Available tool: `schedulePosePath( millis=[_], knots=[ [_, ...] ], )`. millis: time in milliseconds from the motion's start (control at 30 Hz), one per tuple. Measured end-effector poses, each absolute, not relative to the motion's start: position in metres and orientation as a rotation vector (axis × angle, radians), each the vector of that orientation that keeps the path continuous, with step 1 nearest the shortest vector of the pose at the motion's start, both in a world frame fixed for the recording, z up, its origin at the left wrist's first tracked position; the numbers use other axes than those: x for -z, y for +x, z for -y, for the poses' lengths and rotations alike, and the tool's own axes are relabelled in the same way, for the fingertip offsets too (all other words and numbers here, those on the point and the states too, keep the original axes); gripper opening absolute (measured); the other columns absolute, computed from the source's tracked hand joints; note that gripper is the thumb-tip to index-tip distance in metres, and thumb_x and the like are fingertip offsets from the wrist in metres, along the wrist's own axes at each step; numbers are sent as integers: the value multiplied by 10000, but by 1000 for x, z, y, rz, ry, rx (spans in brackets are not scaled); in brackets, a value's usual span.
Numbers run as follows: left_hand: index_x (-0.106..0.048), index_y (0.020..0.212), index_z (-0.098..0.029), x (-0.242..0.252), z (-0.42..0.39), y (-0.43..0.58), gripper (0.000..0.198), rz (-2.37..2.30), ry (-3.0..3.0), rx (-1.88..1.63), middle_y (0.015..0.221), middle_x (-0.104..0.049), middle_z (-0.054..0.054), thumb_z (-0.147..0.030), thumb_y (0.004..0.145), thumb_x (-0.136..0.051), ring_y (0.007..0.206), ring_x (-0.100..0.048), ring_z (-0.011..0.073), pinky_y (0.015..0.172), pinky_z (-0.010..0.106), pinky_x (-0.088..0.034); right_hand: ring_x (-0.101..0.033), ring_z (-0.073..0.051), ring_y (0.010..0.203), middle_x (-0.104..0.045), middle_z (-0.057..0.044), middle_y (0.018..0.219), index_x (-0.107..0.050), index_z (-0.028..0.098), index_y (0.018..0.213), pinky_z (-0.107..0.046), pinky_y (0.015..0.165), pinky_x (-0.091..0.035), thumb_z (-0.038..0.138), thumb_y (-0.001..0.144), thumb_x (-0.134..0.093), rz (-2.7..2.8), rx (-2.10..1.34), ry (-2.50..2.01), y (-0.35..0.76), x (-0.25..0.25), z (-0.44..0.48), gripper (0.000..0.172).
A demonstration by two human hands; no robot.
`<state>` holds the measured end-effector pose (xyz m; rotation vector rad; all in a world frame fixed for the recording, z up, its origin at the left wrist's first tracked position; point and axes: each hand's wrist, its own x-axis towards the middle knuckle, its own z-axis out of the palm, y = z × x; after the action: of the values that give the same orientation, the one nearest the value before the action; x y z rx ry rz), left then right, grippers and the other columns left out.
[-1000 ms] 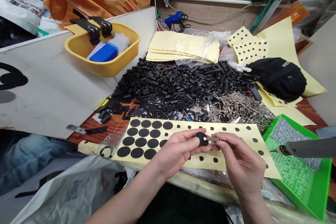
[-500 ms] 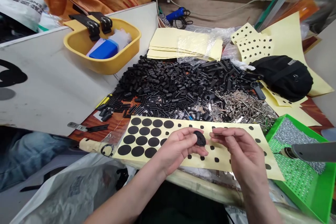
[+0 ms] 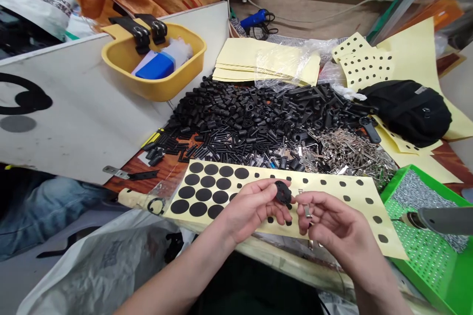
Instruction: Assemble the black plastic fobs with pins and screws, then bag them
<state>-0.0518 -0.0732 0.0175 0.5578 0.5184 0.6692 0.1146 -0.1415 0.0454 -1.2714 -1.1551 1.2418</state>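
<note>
Between the thumb and fingers of my left hand (image 3: 254, 206) is a round black plastic disc (image 3: 283, 193), tilted so that its recessed face shows. Close on its right, my right hand (image 3: 338, 221) pinches a small shiny metal clip (image 3: 306, 210); the clip and the disc look apart. Beneath both hands lies a yellow sticker sheet (image 3: 354, 216), with large black round stickers (image 3: 198, 208) at its left and small black dots elsewhere. Behind the sheet are a heap of black plastic parts (image 3: 236, 108) and a pile of metal clips (image 3: 340, 152).
A green tray (image 3: 439, 280) of small screws (image 3: 421, 197) stands at the right, with a grey tool (image 3: 447, 220) over it. At the left, a yellow bin (image 3: 155, 88) hangs on the white partition (image 3: 84, 123). A black cloth bag (image 3: 410, 108) lies at right rear.
My right hand has turned, and the metal clip in its fingers now shows upright near the disc. My left hand keeps the disc, slightly re-angled. The whole view has shifted a little.
</note>
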Motion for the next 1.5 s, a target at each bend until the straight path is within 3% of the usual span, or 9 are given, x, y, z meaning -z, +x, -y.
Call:
schedulePosePath(
  millis=[67, 167, 367, 733, 933, 1200, 1400, 1500],
  knots=[
    [-644, 1034, -85, -17, 73, -52, 303, -502, 551, -662, 751, -660, 80, -297, 817, -664, 611, -647, 157, 520, 226, -471, -621, -142, 651, -660, -40, 767, -686, 200, 994, -227, 550, -529, 324, 743, -749, 1213, -1161, -1279, 114, -44, 144, 287],
    [-648, 1050, -77, -16, 72, -52, 322, -491, 547, -661, 751, -658, 82, -299, 818, -662, 610, -647, 161, 507, 226, -463, -553, -97, 546, -616, -7, 684, -706, 227, 981, -205, 497, -473, 260, 864, -614, 1303, -919, -1321, 111, -44, 147, 153],
    [-645, 1065, -75, -15, 73, -51, 343, -483, 562, -648, 857, -686, 128, -319, 825, -654, 623, -651, 164, 517, 234, -459, -553, -133, 705, -590, -33, 790, -710, 240, 979, -235, 560, -455, 208, 899, -536, 1388, -620, -1334, 110, -43, 143, 195],
    [-654, 1040, -83, -16, 74, -48, 324, -482, 552, -645, 837, -677, 103, -313, 812, -673, 630, -646, 156, 529, 235, -459, -605, -158, 744, -642, -56, 857, -658, 260, 1159, -275, 594, -502, 108, 871, -554, 1513, -431, -1349, 104, -36, 144, 342],
    [-653, 1054, -82, -18, 75, -46, 358, -525, 570, -664, 729, -662, 74, -332, 799, -688, 630, -640, 155, 540, 231, -455, -622, -156, 678, -672, -48, 825, -709, 239, 1055, -274, 571, -511, 152, 856, -590, 1485, -462, -1395, 104, -34, 144, 248],
    [-651, 1056, -85, -16, 76, -46, 375, -658, 669, -675, 689, -675, 71, -329, 776, -704, 596, -633, 155, 559, 250, -469, -613, -162, 729, -631, -58, 805, -702, 228, 1062, -265, 576, -506, 153, 877, -545, 1641, -387, -1392, 108, -40, 141, 254],
    [-655, 1026, -91, -16, 76, -45, 383, -690, 687, -649, 723, -678, 67, -325, 736, -741, 596, -642, 158, 578, 266, -477, -657, -169, 713, -694, -49, 817, -675, 207, 886, -277, 615, -550, 203, 830, -637, 1523, -354, -1500, 109, -36, 142, 68],
    [-655, 990, -81, -16, 75, -44, 372, -635, 622, -638, 717, -672, 67, -326, 728, -751, 605, -640, 161, 565, 262, -476, -669, -177, 726, -705, -40, 792, -673, 209, 852, -288, 641, -560, 167, 820, -643, 1529, -299, -1451, 108, -34, 143, 61]
  ],
)
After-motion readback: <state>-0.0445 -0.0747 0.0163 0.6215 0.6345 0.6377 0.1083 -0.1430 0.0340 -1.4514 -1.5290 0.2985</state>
